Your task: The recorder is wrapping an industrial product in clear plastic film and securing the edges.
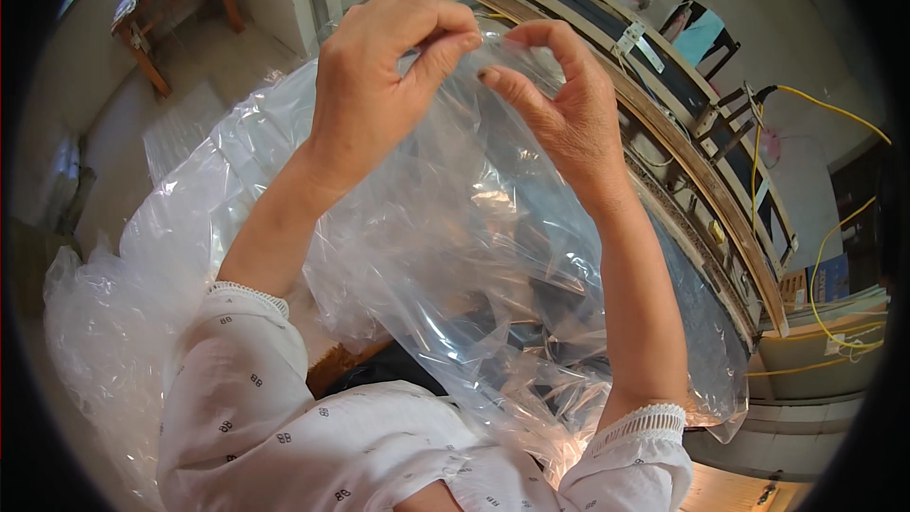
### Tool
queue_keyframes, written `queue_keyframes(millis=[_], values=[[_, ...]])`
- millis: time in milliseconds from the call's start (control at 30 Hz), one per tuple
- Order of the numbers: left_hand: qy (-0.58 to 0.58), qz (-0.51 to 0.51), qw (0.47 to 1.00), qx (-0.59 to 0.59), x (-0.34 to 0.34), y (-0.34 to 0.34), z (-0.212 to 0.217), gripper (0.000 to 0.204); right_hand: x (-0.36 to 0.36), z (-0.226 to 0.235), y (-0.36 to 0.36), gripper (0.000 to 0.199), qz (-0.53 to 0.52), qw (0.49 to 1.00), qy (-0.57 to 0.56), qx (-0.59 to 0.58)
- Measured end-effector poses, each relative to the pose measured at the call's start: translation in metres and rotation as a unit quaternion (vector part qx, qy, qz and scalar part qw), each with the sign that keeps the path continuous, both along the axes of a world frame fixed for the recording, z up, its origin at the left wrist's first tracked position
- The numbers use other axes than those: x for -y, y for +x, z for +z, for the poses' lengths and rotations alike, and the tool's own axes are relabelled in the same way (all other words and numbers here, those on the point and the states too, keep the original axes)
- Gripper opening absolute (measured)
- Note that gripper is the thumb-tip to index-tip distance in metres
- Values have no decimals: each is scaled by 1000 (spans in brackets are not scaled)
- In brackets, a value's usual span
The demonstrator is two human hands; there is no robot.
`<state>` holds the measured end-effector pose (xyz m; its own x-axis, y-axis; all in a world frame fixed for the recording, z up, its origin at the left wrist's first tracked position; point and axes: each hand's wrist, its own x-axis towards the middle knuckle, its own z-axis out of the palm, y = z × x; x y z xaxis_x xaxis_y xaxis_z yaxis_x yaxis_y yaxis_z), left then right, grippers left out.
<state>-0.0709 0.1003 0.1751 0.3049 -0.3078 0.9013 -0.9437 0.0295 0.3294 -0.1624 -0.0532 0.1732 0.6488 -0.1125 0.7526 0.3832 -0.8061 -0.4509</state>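
A person's left hand (pixel 379 76) and right hand (pixel 559 104) are raised close together, each pinching the top edge of a large, crinkled bag of clear plastic film (pixel 445 256) between thumb and fingertips, the grip of both narrow and closed on the film. The bag hangs below the hands, over the white embroidered sleeves (pixel 284 417). To the right runs a long wooden frame (pixel 701 180) with a yellow cable (pixel 825 256); a small wooden table (pixel 161 0) stands upper left.
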Motion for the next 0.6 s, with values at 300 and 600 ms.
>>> queue_keyframes(millis=[300,600], values=[[-42,47,998,23,-16,-11,-4,14,-39,9,-19,9,121,947,283,-92],[-29,-20,999,23,-23,-7,-4,18,-50,24,-17,21,160,923,333,-108]])
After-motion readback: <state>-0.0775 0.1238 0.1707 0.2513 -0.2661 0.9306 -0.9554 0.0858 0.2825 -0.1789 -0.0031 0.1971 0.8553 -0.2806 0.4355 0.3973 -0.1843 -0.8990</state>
